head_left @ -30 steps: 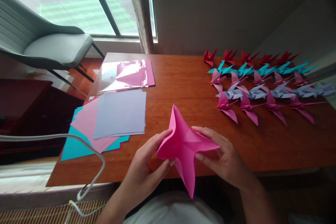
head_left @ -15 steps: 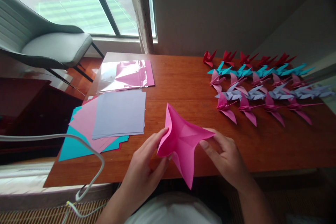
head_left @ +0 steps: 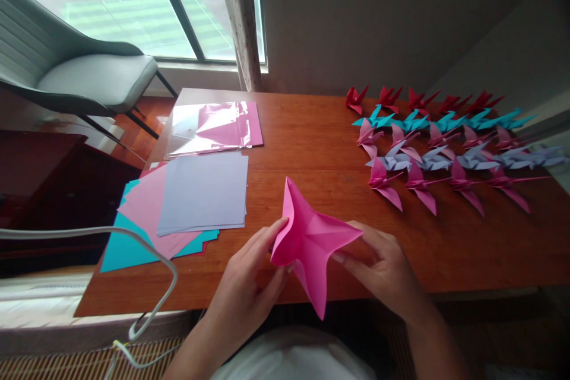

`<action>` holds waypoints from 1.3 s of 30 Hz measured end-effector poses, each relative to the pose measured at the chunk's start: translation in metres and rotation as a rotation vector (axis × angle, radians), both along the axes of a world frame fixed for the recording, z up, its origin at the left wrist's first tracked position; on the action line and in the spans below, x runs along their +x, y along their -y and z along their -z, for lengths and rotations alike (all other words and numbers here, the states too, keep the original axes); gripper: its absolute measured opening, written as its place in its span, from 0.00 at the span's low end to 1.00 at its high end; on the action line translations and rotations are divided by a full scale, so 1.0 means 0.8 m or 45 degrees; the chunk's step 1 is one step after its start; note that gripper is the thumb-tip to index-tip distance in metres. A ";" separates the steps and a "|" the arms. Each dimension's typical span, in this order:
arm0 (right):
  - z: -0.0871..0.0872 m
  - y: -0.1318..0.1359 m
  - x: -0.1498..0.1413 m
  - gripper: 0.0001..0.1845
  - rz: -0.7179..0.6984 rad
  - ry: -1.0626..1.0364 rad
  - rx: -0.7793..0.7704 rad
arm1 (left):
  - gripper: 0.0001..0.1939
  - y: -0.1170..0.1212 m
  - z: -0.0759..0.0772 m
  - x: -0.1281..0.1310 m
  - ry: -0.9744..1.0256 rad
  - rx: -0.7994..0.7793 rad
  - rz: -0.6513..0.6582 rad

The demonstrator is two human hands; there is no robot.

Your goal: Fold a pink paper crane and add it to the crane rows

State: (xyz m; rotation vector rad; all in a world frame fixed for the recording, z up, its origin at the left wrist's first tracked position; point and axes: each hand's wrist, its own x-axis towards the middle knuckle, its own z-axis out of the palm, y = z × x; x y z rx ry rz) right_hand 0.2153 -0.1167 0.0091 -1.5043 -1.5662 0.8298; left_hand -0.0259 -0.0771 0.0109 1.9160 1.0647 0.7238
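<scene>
A bright pink sheet of origami paper (head_left: 308, 237) is held up over the table's front edge, its creases drawing it into a four-pointed star with a hollow middle. My left hand (head_left: 249, 273) grips its left side, the fingers behind it and the thumb at the lower edge. On the other side my right hand (head_left: 378, 261) pinches the right-hand point, with the thumb underneath and the fingers partly hidden behind the paper.
Rows of folded paper cranes (head_left: 436, 157) stand at the table's right. On the left lie fanned coloured sheets (head_left: 202, 193) and a clear packet of pink paper (head_left: 222, 124). A white cable (head_left: 171, 273) loops past the left edge, near a chair (head_left: 98, 80).
The paper's four points have drawn in slightly, and its right point has come a little inward and lower. My right thumb has slid left under the paper.
</scene>
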 end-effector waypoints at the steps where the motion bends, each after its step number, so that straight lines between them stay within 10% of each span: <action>1: 0.002 0.001 0.000 0.15 0.014 -0.039 -0.028 | 0.29 0.000 0.000 0.000 0.005 -0.010 0.004; 6: 0.005 -0.002 0.000 0.35 -0.095 -0.176 -0.144 | 0.30 0.002 0.001 -0.003 -0.005 -0.076 0.020; 39: -0.006 -0.012 -0.003 0.17 -0.161 -0.061 -0.009 | 0.28 -0.005 -0.014 0.003 0.078 -0.003 0.117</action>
